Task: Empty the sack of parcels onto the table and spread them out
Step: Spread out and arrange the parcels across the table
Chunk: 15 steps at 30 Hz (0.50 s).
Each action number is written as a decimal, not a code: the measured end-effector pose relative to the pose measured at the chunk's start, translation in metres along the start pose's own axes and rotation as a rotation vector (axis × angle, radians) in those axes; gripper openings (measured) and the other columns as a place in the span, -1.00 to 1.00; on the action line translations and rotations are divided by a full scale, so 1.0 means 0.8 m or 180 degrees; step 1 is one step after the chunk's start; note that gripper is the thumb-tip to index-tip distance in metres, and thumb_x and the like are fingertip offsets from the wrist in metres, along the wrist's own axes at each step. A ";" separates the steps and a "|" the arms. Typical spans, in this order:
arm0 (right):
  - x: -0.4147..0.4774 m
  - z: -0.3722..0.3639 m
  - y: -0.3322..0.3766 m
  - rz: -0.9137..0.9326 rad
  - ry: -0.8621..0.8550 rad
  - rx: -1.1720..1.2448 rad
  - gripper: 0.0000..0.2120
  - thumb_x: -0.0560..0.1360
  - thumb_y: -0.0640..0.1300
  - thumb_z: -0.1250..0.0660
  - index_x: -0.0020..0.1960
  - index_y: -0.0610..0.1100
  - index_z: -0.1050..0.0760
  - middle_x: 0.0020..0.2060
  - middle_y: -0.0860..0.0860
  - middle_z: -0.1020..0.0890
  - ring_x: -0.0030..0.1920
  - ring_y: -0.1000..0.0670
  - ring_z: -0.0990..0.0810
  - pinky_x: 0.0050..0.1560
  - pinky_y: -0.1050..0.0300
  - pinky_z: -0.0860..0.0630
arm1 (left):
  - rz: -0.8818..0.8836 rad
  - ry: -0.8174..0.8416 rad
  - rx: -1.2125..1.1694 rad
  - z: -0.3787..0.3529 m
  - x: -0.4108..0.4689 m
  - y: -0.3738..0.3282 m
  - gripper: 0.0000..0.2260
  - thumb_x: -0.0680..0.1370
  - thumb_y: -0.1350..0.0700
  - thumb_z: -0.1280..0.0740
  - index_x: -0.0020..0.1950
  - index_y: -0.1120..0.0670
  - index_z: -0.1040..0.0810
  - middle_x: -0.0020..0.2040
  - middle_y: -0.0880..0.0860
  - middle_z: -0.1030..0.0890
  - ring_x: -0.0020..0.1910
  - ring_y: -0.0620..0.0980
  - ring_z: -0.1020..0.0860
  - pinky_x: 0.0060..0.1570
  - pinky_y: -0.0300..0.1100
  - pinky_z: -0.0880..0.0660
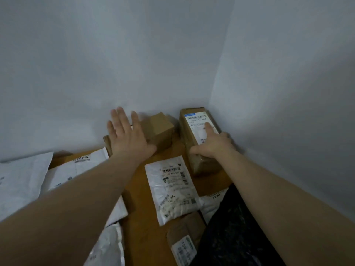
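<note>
My left hand [127, 135] lies open, fingers spread, over the small box [161, 129] behind-left of the white parcel [172, 189]. My right hand [213, 144], the nearer one, clasps the long box [196, 123] behind-right of that parcel; its long axis runs away from me on the bench [142, 204].

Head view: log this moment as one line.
left hand: open, fingers spread over small box | right hand: grips long labelled box | white mailer: flat on table
</note>
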State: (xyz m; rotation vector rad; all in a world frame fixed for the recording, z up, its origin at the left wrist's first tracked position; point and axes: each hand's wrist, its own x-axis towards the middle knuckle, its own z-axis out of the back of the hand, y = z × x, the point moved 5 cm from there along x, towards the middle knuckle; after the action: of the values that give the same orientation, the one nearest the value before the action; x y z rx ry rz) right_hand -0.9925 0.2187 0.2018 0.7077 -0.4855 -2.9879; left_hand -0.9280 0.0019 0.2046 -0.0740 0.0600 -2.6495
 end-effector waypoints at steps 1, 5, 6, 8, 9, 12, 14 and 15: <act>0.000 -0.001 -0.002 -0.0004 0.0001 0.0036 0.00 0.37 0.23 -0.39 0.53 0.16 0.24 0.41 -0.21 -0.11 0.39 -0.27 -0.18 0.33 -0.17 -0.26 | 0.0207 0.0296 -0.0007 -0.003 0.011 0.013 -0.02 0.40 -0.29 -0.28 0.55 0.11 0.22 0.53 0.27 0.23 0.51 0.27 0.27 0.47 0.15 0.22; -0.005 0.000 -0.010 -0.0039 -0.0159 0.0012 -0.03 0.38 0.22 -0.39 0.53 0.14 0.20 0.40 -0.23 -0.13 0.38 -0.27 -0.20 0.33 -0.15 -0.27 | 0.0470 0.0842 -0.0032 -0.012 0.023 0.043 -0.07 0.35 -0.29 -0.40 0.49 0.14 -0.04 0.38 0.22 -0.29 0.40 0.26 -0.25 0.35 0.11 -0.24; -0.006 0.001 -0.013 -0.0065 -0.0250 -0.0032 -0.04 0.38 0.23 -0.38 0.53 0.13 0.19 0.39 -0.23 -0.14 0.38 -0.26 -0.22 0.32 -0.15 -0.27 | 0.0349 0.0761 0.0022 -0.009 0.022 0.041 -0.14 0.35 -0.29 -0.40 0.45 0.12 -0.13 0.31 0.20 -0.36 0.34 0.24 -0.33 0.29 0.09 -0.31; -0.007 0.002 -0.019 -0.0153 -0.0404 0.0008 -0.05 0.38 0.24 -0.38 0.53 0.10 0.16 0.39 -0.24 -0.15 0.38 -0.27 -0.22 0.31 -0.15 -0.28 | 0.0144 0.0514 -0.0004 0.004 0.016 0.028 -0.22 0.35 -0.31 -0.38 0.39 0.09 -0.23 0.25 0.17 -0.39 0.27 0.19 -0.36 0.21 0.07 -0.36; -0.006 0.002 -0.022 -0.0213 -0.0461 0.0052 -0.05 0.37 0.25 -0.37 0.53 0.08 0.15 0.40 -0.25 -0.15 0.38 -0.28 -0.22 0.33 -0.15 -0.27 | 0.0062 0.0360 -0.0081 0.011 0.012 0.017 -0.23 0.35 -0.34 -0.35 0.38 0.09 -0.26 0.24 0.17 -0.39 0.26 0.18 -0.36 0.19 0.05 -0.37; -0.004 0.005 -0.029 -0.0235 -0.0780 0.0036 -0.09 0.38 0.31 -0.32 0.53 0.04 0.06 0.41 -0.22 -0.17 0.42 -0.26 -0.15 0.41 -0.13 -0.15 | -0.0029 0.0037 -0.0265 0.025 0.001 -0.021 -0.22 0.36 -0.41 -0.26 0.37 0.11 -0.28 0.24 0.17 -0.40 0.24 0.18 -0.36 0.15 0.02 -0.37; -0.009 0.017 -0.019 0.0224 -0.1282 0.0174 -0.29 0.47 0.24 -0.23 0.52 0.05 -0.06 0.42 -0.16 -0.19 0.44 -0.20 -0.13 0.44 -0.09 -0.09 | 0.0155 0.0121 -0.0593 0.029 -0.005 -0.045 -0.18 0.38 -0.42 -0.23 0.41 0.13 -0.24 0.28 0.19 -0.37 0.28 0.20 -0.34 0.19 0.04 -0.36; -0.014 0.026 -0.011 0.0562 -0.1558 0.0356 -0.41 0.53 0.16 -0.18 0.50 0.04 -0.14 0.42 -0.12 -0.23 0.43 -0.16 -0.17 0.43 -0.05 -0.11 | 0.0235 0.0287 -0.0790 0.031 -0.007 -0.057 -0.17 0.39 -0.42 -0.21 0.43 0.14 -0.20 0.31 0.20 -0.34 0.32 0.21 -0.31 0.21 0.06 -0.35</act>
State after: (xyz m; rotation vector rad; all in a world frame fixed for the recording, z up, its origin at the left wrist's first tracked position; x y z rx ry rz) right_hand -0.9912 0.2341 0.2212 -0.0779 -0.6933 -2.9616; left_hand -0.9429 0.0444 0.2313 -0.0336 0.4134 -2.5577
